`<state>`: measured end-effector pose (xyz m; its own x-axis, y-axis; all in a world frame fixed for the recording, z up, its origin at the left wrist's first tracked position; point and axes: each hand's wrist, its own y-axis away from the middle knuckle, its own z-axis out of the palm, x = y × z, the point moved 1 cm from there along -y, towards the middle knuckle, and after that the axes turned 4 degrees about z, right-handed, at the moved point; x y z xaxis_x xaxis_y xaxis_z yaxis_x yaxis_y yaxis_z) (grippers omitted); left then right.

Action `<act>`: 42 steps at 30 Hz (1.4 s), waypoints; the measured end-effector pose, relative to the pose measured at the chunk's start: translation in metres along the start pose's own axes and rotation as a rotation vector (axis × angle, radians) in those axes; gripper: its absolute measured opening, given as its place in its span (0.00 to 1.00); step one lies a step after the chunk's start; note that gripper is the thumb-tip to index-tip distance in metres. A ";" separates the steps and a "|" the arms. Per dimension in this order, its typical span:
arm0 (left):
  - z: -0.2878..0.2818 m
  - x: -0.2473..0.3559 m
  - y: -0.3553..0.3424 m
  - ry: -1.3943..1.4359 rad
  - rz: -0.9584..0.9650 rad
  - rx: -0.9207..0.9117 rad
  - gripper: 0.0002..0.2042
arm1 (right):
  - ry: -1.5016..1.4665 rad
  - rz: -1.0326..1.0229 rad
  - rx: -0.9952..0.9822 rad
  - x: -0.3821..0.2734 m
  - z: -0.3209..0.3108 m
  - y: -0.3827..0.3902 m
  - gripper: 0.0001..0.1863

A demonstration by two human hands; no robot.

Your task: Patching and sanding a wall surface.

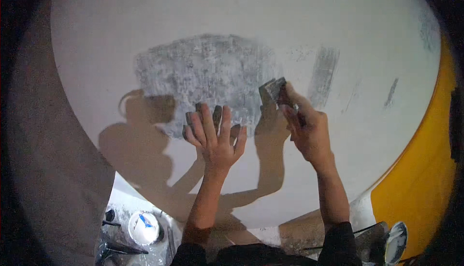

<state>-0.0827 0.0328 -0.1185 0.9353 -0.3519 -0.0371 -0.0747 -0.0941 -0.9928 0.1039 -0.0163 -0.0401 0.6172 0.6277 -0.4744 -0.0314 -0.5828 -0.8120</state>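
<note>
A large pale panel with a rounded outline [217, 5] fills most of the view. Across its middle spreads a broad scuffed grey patch [203, 68], and a narrower grey strip [325, 72] lies to its right. My left hand [215, 143] has its fingers spread at the patch's lower edge and holds nothing; whether it touches the surface I cannot tell. In my right hand [311, 130] is a small dark block that looks like a sanding block [278, 91], held at the patch's lower right. My fingers cover part of the block. Shadows of my head and arms fall on the panel.
At the lower left stands a white-smeared round tub [144, 228] with something blue in it, near a black object [116, 250]. A yellow surface [415, 193] borders the panel on the right. A white-smeared oval object [396, 242] is at the lower right.
</note>
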 end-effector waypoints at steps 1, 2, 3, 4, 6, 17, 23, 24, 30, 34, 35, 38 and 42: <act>0.005 -0.004 0.004 0.008 0.001 0.009 0.27 | 0.053 0.025 -0.043 0.005 0.000 0.001 0.23; 0.009 -0.008 0.010 -0.039 0.005 -0.015 0.26 | 0.061 0.020 -0.037 0.009 0.000 0.001 0.23; 0.013 -0.011 0.016 -0.088 0.008 -0.048 0.26 | 0.083 0.004 -0.041 0.015 0.003 0.003 0.25; 0.016 -0.012 0.019 -0.084 0.007 -0.048 0.26 | 0.105 -0.013 -0.047 0.017 0.006 0.004 0.26; 0.017 -0.013 0.024 -0.078 0.018 -0.052 0.25 | 0.128 0.002 -0.056 0.008 0.010 0.006 0.28; 0.014 -0.011 0.016 -0.047 -0.007 -0.072 0.28 | 0.362 -0.059 -0.152 -0.009 0.005 -0.021 0.30; 0.020 0.002 0.002 0.005 0.039 -0.056 0.29 | 0.527 0.047 -0.244 0.009 -0.011 -0.009 0.32; 0.015 -0.004 0.005 -0.032 0.074 -0.068 0.29 | 0.503 0.002 -0.238 0.002 -0.003 -0.014 0.32; 0.023 -0.004 0.003 -0.063 0.038 -0.030 0.28 | 0.485 -0.058 -0.194 -0.006 -0.014 -0.026 0.30; 0.025 0.000 0.000 -0.055 0.033 -0.012 0.28 | 0.638 0.037 -0.275 -0.012 -0.017 -0.023 0.31; 0.024 -0.002 0.001 -0.052 0.018 -0.041 0.28 | 0.647 0.041 -0.271 -0.016 -0.012 -0.028 0.31; 0.023 0.003 -0.004 -0.065 0.010 -0.053 0.27 | 0.545 -0.077 -0.210 -0.021 -0.014 -0.045 0.32; 0.020 0.004 0.000 -0.089 0.020 -0.071 0.27 | 0.540 0.016 -0.250 -0.003 -0.011 -0.018 0.32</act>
<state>-0.0717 0.0495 -0.1210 0.9602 -0.2703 -0.0702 -0.1154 -0.1551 -0.9811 0.1110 -0.0133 -0.0201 0.9328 0.3049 -0.1924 0.1018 -0.7346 -0.6708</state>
